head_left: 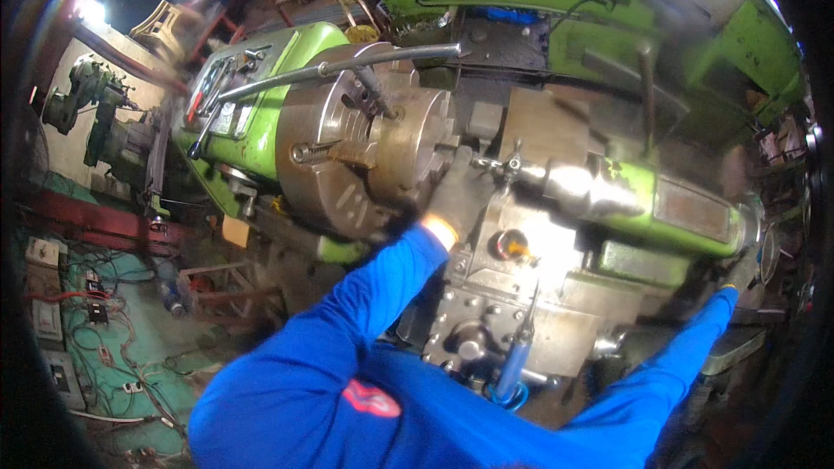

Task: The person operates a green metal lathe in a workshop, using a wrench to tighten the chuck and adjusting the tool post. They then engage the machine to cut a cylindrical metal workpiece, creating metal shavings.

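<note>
A large lathe chuck (321, 156) grips a round steel workpiece (415, 143) with its jaws. My left hand (462, 195), in a dark grey glove, is at a slim metal shaft (486, 162) between the workpiece and the tailstock (643, 195). Its fingers cross over that shaft, close to the workpiece face; their tips are partly hidden. Far to the right, my gloved right hand (741, 269) is at the tailstock handwheel (751, 224), fingers seemingly closed round the rim in dim light. A small cross-shaped handle (514, 156) stands on the tool end of the tailstock.
A long metal bar (339, 63) slants across the green headstock (300, 43). Below the shaft lies the carriage (512, 295), with a blue-handled tool (511, 369) on it. Cables and switch boxes (95, 300) lie on the green floor at left. Another green machine (608, 35) stands behind.
</note>
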Demonstrator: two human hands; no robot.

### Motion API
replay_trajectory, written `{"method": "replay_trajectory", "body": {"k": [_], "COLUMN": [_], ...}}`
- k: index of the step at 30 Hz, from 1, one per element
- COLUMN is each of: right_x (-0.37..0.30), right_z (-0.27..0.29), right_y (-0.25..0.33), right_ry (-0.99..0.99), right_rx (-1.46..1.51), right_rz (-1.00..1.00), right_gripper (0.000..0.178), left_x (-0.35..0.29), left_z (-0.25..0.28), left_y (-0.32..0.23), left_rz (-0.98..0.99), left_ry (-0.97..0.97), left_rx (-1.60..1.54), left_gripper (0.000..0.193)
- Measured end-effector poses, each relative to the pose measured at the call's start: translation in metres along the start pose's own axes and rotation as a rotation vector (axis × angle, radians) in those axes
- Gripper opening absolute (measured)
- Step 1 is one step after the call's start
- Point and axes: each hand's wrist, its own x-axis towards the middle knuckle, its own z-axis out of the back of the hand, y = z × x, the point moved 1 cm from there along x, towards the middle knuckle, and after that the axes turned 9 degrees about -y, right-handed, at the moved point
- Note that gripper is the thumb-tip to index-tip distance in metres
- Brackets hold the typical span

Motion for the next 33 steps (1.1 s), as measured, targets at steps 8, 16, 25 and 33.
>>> {"method": "replay_trajectory", "body": {"k": [8, 16, 25, 33], "right_x": [-0.020, -0.003, 0.006, -0.029], "right_z": [-0.055, -0.070, -0.022, -0.034], "right_y": [0.060, 0.014, 0.007, 0.091], "right_ry": [0.102, -0.002, -0.264, 0.087], "right_rx": [0.210, 0.122, 0.023, 0.277], "right_rz": [-0.260, -0.052, 0.234, -0.358], "right_gripper": [0.071, 0.069, 0.071, 0.071], "left_x": [0.002, 0.012, 0.004, -0.002], "left_z": [0.012, 0.030, -0.001, 0.010], "left_y": [-0.003, -0.005, 0.003, -0.009], "left_rz": [-0.092, -0.226, 0.006, -0.002], "left_ry": [-0.094, -0.007, -0.091, -0.118], "left_rx": [-0.126, 0.251, -0.081, -0.057], "left_gripper": [0.019, 0.037, 0.024, 0.027]}}
